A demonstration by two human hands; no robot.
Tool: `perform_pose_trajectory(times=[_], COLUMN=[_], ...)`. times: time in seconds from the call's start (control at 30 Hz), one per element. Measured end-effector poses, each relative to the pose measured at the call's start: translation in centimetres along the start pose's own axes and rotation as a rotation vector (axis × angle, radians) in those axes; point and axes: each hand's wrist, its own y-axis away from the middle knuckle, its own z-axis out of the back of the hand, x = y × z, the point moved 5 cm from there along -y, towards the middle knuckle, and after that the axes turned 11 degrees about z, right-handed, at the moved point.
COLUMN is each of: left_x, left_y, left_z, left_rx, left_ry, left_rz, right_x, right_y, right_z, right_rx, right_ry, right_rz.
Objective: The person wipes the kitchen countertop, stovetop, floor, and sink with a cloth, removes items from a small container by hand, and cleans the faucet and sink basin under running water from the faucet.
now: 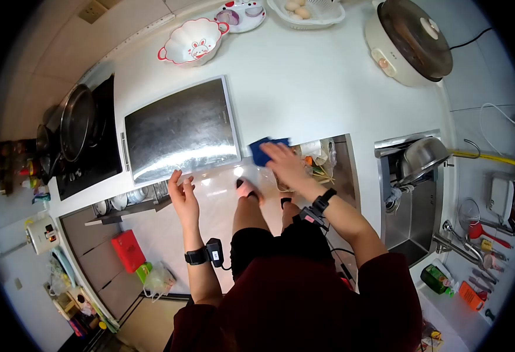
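A dark blue cloth [261, 152] lies at the counter's front edge, just right of a metal-faced cutting board [178, 126]. My right hand [285, 164] is over the cloth and holds it against the edge, fingers reaching forward across it; part of the cloth is hidden beneath them. My left hand [183, 192] hovers near the board's front edge with fingers loosely apart and nothing in them. The board has a pale rim and a handle on its left side.
Left is a black hob with a frying pan [77, 122]. Behind stand a rabbit bowl [194, 44], onion on a plate [247, 23], eggs in a white basket [313, 20] and a lidded electric pot [407, 44]. Right is a sink [412, 217] with a metal pot; below, an open bin.
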Motion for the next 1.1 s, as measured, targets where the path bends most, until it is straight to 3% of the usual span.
perform_pose_trajectory(times=[0.03, 0.1, 0.13, 0.23, 0.27, 0.3, 0.33, 0.43, 0.5, 0.63, 0.8, 0.9, 0.97, 1.0, 1.03, 1.07, 1.1], left_x=[0.0, -0.3, -0.4, -0.1, 0.4, 0.9, 2.1, 4.8, 7.5, 9.6, 9.4, 8.0, 7.2, 6.5, 5.7, 4.6, 4.3], left_y=[-0.2, -1.0, -1.6, -3.3, -4.0, -4.9, -5.7, -7.3, -8.5, -10.4, -13.4, -14.0, -14.7, -14.9, -15.0, -14.8, -14.8], left_z=[0.7, 2.1, 2.9, 5.8, 7.2, 8.5, 9.9, 14.8, 17.5, 19.5, 18.7, 17.6, 17.3, 16.9, 16.1, 15.3, 14.5], left_rx=[-0.018, -0.024, -0.024, -0.025, -0.023, -0.016, -0.003, -0.017, -0.015, 0.013, 0.025, -0.009, -0.015, -0.048, -0.078, -0.055, -0.046], left_ry=[0.005, 0.025, 0.043, 0.085, 0.056, 0.028, 0.010, -0.031, -0.017, 0.025, -0.116, -0.147, -0.158, -0.221, -0.275, -0.218, -0.255], left_rz=[-0.017, -0.018, -0.037, -0.063, -0.090, -0.116, -0.109, -0.088, -0.042, 0.014, 0.043, 0.028, -0.001, -0.119, -0.240, -0.231, -0.264], right_x=[-2.0, -4.0, -5.7, -7.5, -9.4, -9.7, -8.7, -5.7, -2.9, 3.7, 10.2, 15.2, 18.0, 19.7, 20.8, 21.4, 22.3], right_y=[1.2, 3.5, 4.5, 7.2, 8.7, 9.8, 10.0, 9.1, 7.1, 1.5, -6.8, -14.1, -18.6, -20.4, -21.9, -22.8, -23.0], right_z=[0.3, 2.3, 2.8, 5.3, 4.8, 4.8, 5.6, 7.5, 8.0, 6.7, 1.9, -2.5, -7.5, -10.2, -12.7, -14.3, -15.2], right_rx=[-0.064, -0.012, -0.160, -0.476, -0.657, -0.635, -0.416, -0.588, -0.690, -0.770, -0.570, -0.329, -0.225, -0.265, -0.093, -0.067, -0.090], right_ry=[-0.030, 0.285, 0.130, 0.033, -0.143, -0.016, 0.321, 0.349, 0.387, 0.163, 0.027, -0.297, -0.316, -0.155, -0.641, -0.790, -0.026], right_rz=[-0.143, -0.115, -0.351, -0.637, -0.776, -0.771, -0.784, -0.825, -0.738, -0.594, -0.389, -0.388, -0.157, 0.058, -0.202, -0.354, 0.112])
